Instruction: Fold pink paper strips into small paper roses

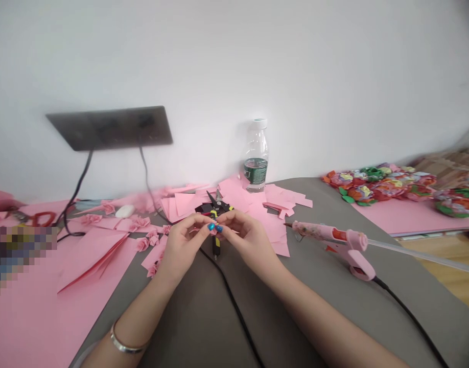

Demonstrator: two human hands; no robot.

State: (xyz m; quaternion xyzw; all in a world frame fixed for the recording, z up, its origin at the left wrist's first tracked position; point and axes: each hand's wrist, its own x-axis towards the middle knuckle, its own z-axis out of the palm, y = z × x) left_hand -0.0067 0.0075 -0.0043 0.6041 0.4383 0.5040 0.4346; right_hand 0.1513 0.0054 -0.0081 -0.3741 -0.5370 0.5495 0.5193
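My left hand (184, 244) and my right hand (244, 235) meet over the grey table (204, 317), fingertips pinched together on a small piece of pink paper (213, 231) that is mostly hidden by the fingers. Blue nails show at the thumbs. Just behind the hands lie black-and-yellow snips (216, 205) on a heap of cut pink paper squares (257, 204). A silver bangle (123, 343) circles my left wrist.
A pink glue gun (339, 243) lies to the right, its black cord trailing off. A water bottle (256, 156) stands by the wall. Small pink paper roses (142, 240) and large pink sheets (35, 306) lie left. Colourful paper flowers (380, 185) sit far right. Red scissors (39, 219) rest far left.
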